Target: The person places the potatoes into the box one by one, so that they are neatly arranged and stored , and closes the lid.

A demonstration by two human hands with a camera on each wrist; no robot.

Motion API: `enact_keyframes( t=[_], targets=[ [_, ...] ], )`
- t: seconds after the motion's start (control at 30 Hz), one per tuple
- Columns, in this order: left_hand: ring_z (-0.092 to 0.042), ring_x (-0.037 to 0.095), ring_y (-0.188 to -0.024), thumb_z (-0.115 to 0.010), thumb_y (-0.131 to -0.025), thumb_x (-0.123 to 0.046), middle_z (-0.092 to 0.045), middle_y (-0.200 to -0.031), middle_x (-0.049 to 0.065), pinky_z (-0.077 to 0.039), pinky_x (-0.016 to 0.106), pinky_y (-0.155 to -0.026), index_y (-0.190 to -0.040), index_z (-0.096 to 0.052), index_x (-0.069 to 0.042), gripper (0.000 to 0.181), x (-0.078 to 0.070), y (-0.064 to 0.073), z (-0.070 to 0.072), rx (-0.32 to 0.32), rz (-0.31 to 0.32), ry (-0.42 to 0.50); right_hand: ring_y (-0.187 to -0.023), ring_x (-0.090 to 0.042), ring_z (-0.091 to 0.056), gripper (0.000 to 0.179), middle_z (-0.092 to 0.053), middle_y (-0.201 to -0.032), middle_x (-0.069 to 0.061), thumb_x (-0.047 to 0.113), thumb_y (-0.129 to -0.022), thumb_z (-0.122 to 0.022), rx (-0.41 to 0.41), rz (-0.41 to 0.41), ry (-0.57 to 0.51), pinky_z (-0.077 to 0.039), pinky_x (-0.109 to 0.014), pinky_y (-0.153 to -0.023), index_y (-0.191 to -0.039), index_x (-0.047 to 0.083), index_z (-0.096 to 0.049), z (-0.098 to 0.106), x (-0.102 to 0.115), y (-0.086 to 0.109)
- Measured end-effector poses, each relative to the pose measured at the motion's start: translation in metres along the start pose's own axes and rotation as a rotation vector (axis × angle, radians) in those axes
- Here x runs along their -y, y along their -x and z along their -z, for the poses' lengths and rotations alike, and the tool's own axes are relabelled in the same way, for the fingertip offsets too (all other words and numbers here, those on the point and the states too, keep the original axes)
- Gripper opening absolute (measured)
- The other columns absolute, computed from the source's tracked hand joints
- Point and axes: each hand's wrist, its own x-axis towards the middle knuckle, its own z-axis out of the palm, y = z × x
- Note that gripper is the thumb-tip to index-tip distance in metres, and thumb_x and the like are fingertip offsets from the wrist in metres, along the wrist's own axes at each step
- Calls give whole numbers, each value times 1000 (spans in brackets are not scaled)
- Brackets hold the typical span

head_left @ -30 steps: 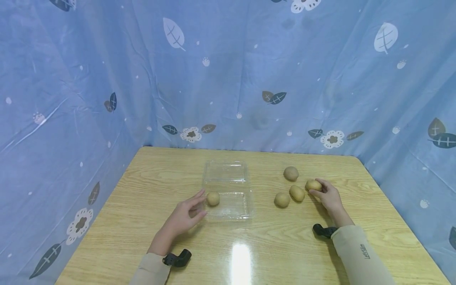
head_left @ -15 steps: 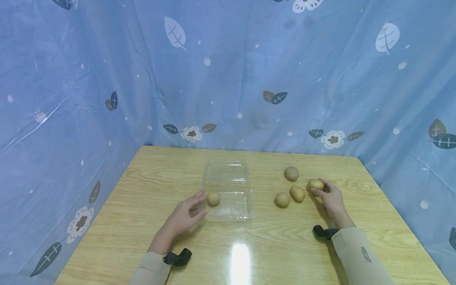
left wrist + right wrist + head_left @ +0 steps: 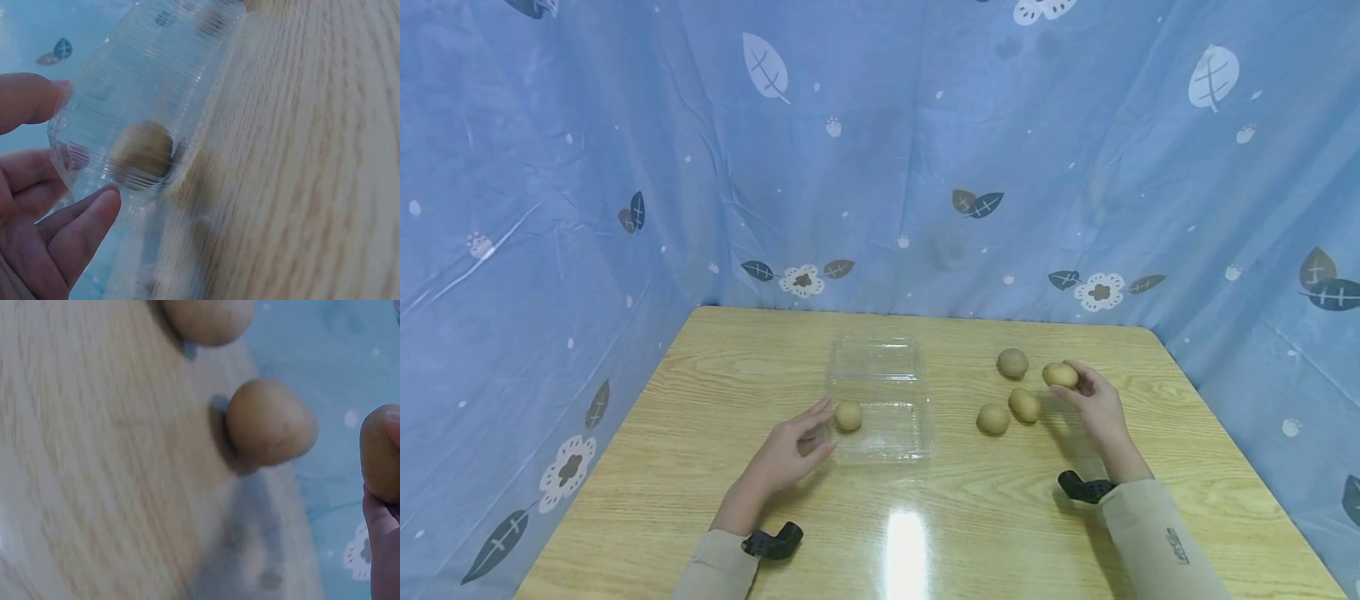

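My right hand [image 3: 1099,410] pinches a potato [image 3: 1059,375] between thumb and fingers, held above the table at the right. In the right wrist view the held potato [image 3: 380,455] shows at the right edge. Two potatoes [image 3: 993,419] [image 3: 1025,405] lie just left of that hand, and a browner potato [image 3: 1012,363] sits behind them. My left hand [image 3: 786,454], fingers spread and fairly straight, touches the left side of a clear plastic box [image 3: 887,433] with its lid folded back. Inside, near those fingertips, rests one potato [image 3: 848,417], seen through the wall in the left wrist view.
The wooden table [image 3: 970,533] carries a bright light reflection near its front. A blue patterned curtain [image 3: 880,167] stands behind the table and along both sides. Black wrist devices [image 3: 773,542] sit on both forearms.
The right hand has lifted its potato up off the table, slightly away from the others. The left hand and the plastic box have stayed in place.
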Motion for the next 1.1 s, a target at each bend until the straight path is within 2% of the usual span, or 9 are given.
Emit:
enact_keyframes(
  t=[0.1,0.23,0.3,0.37,0.47,0.67,0.9,1.1],
  targets=[
    [-53,29,-123,-63,-92,-20,-34,-152,10,-55,30,-92,-135,-50,0,49,0,0,0,-3,-8,-7,-138,-30,-34,75,-28,-152,-22,35,-90,-63,7,31,-21,-43,-1,-88,-149,6,-28,-4,8,3],
    [-51,30,-125,-63,-92,-20,-34,-152,11,-55,29,-92,-135,-50,0,49,0,0,1,-2,-14,-7,-129,-8,-45,70,-31,-150,-24,29,-91,-64,32,84,-64,-43,-1,-88,-147,4,-31,-11,18,8],
    [-51,30,-125,-63,-92,-20,-34,-152,11,-55,29,-92,-135,-50,1,49,0,0,1,-1,-12,-5,-120,3,-46,69,-32,-148,-24,28,-91,-65,44,108,-85,-44,-1,-88,-147,4,-32,-16,24,10],
    [-50,31,-126,-63,-92,-19,-34,-152,11,-54,29,-93,-135,-50,1,49,0,0,1,1,-5,10,-114,9,-47,68,-34,-147,-23,26,-90,-65,57,127,-103,-45,-2,-89,-146,3,-34,-20,29,12],
    [-49,31,-127,-63,-92,-18,-33,-153,10,-54,28,-93,-135,-50,1,49,-1,0,1,5,4,31,-114,9,-47,67,-36,-146,-22,24,-90,-65,78,147,-121,-44,-2,-91,-145,2,-34,-27,36,14],
    [-50,31,-126,-63,-92,-18,-32,-153,10,-54,28,-93,-135,-50,1,50,-2,0,0,7,6,32,-125,2,-43,68,-31,-149,-23,20,-91,-65,137,168,-156,-40,-1,-95,-145,-2,-31,-38,46,21],
    [-50,30,-126,-64,-91,-19,-33,-153,9,-54,28,-93,-135,-50,1,49,-2,-1,1,1,8,19,-113,9,-48,67,-34,-148,-23,17,-88,-68,209,178,-198,-45,-5,-92,-144,-2,-34,-58,51,28],
    [-51,30,-125,-64,-91,-19,-33,-153,9,-54,28,-93,-134,-51,1,49,-3,-1,1,1,17,9,-111,9,-51,62,-41,-145,-21,13,-86,-69,268,192,-205,-46,-7,-93,-141,1,-42,-79,52,31]
  ],
)
